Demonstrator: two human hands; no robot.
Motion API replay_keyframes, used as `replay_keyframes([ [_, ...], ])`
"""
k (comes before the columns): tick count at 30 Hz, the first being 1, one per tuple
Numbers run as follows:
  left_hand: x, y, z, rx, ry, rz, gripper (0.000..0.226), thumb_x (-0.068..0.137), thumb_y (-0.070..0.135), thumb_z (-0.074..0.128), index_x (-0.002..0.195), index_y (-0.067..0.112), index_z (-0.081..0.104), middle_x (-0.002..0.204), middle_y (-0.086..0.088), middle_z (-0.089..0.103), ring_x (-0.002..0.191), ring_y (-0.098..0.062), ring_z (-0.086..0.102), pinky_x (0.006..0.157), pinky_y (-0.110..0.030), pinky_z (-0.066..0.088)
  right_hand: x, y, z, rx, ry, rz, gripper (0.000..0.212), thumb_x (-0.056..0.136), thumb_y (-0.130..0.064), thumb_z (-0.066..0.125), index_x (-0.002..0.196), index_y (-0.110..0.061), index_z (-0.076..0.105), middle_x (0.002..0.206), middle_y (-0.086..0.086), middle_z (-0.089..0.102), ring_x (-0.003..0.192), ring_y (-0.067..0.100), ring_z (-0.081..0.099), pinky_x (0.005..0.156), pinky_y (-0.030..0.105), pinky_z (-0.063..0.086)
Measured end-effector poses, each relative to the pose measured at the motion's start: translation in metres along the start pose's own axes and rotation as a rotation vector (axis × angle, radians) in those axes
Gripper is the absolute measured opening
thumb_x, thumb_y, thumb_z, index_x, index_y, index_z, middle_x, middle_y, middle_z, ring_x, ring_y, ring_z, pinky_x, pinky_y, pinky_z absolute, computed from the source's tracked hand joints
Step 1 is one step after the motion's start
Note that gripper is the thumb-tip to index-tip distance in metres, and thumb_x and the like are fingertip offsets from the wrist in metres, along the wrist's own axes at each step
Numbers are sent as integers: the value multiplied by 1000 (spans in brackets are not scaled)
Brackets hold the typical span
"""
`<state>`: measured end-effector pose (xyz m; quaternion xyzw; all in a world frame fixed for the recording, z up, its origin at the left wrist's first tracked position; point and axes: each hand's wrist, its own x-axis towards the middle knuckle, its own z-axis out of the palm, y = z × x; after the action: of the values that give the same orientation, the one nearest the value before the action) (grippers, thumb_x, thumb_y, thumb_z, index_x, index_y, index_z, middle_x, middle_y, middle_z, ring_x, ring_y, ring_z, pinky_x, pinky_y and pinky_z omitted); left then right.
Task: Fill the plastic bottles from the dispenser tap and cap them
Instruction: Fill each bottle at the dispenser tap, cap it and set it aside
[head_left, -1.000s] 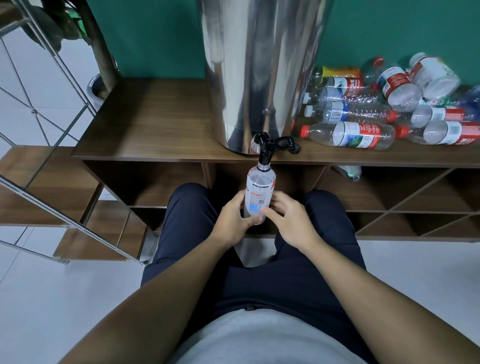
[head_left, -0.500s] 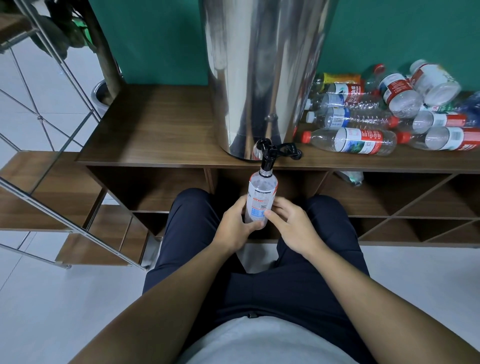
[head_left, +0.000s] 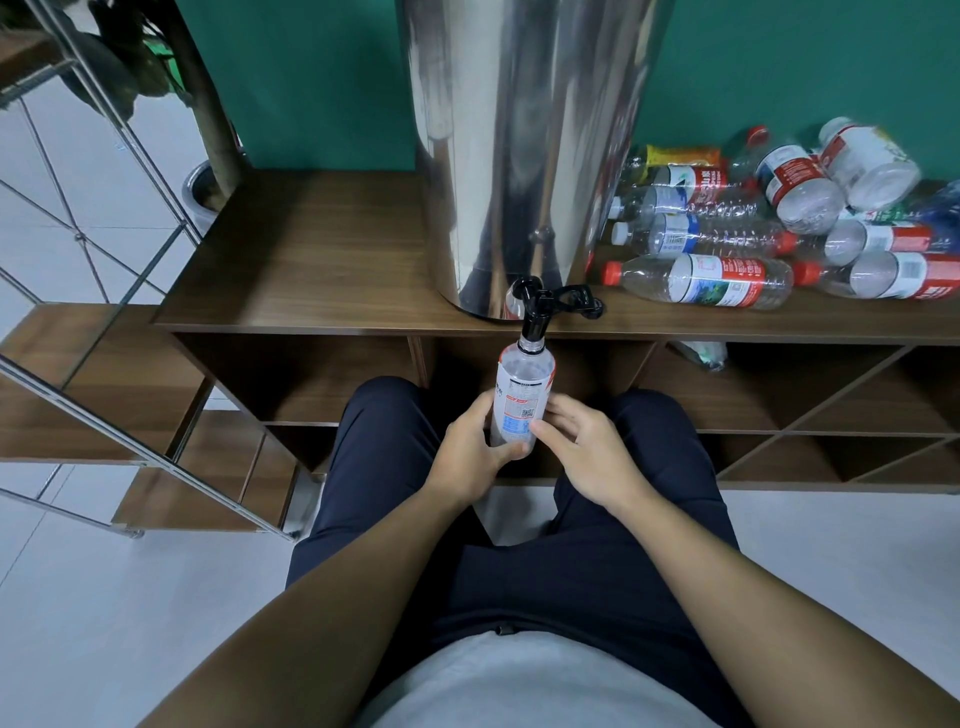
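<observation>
A clear plastic bottle (head_left: 522, 395) with a red and white label stands upright under the black tap (head_left: 540, 306), its open neck right at the spout. The tap juts from the base of a tall steel dispenser (head_left: 524, 135) on the wooden shelf (head_left: 322, 270). My left hand (head_left: 475, 449) grips the bottle's lower part from the left. My right hand (head_left: 584, 449) holds its lower right side, thumb on the label. I cannot tell whether water is running.
Several capped and empty plastic bottles (head_left: 706, 278) lie heaped on the shelf to the right of the dispenser. One more bottle (head_left: 701, 353) lies in a cubby below. A metal railing (head_left: 119, 322) and wooden steps are at the left. My knees flank the bottle.
Both hands and the bottle stay under the tap; only the view has shifted slightly downward.
</observation>
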<state>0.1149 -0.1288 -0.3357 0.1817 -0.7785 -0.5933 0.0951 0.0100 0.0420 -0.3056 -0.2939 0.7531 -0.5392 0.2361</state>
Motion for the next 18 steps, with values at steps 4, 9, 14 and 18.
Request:
replay_keyframes([
  [4, 0, -1, 0, 4, -3, -2, 64, 92, 16, 93, 147, 30, 65, 131, 18, 77, 125, -1, 71, 112, -30, 56, 0, 1, 0, -2, 7, 1, 44, 108, -4, 69, 150, -15, 66, 140, -12, 76, 133, 9, 70, 118, 35, 54],
  [9, 1, -1, 0, 12, -4, 4, 66, 92, 17, 94, 149, 30, 64, 133, 17, 77, 127, -1, 70, 114, -35, 56, 0, 1, 0, -3, 8, 3, 45, 108, -3, 69, 151, -16, 66, 140, -12, 76, 133, 9, 71, 117, 36, 54],
  [14, 0, -2, 0, 9, -9, 3, 67, 92, 18, 94, 150, 31, 64, 134, 18, 76, 128, -1, 70, 115, -37, 56, 0, 1, 1, 1, 17, 5, 44, 107, -2, 70, 149, -15, 67, 138, -13, 77, 131, 8, 71, 116, 34, 55],
  [18, 0, -2, 0, 8, -9, 9, 65, 92, 17, 93, 148, 31, 65, 133, 17, 77, 126, -2, 71, 114, -37, 57, 0, 2, 1, 13, 23, 10, 45, 106, -2, 71, 149, -15, 67, 137, -14, 77, 131, 7, 71, 116, 32, 55],
])
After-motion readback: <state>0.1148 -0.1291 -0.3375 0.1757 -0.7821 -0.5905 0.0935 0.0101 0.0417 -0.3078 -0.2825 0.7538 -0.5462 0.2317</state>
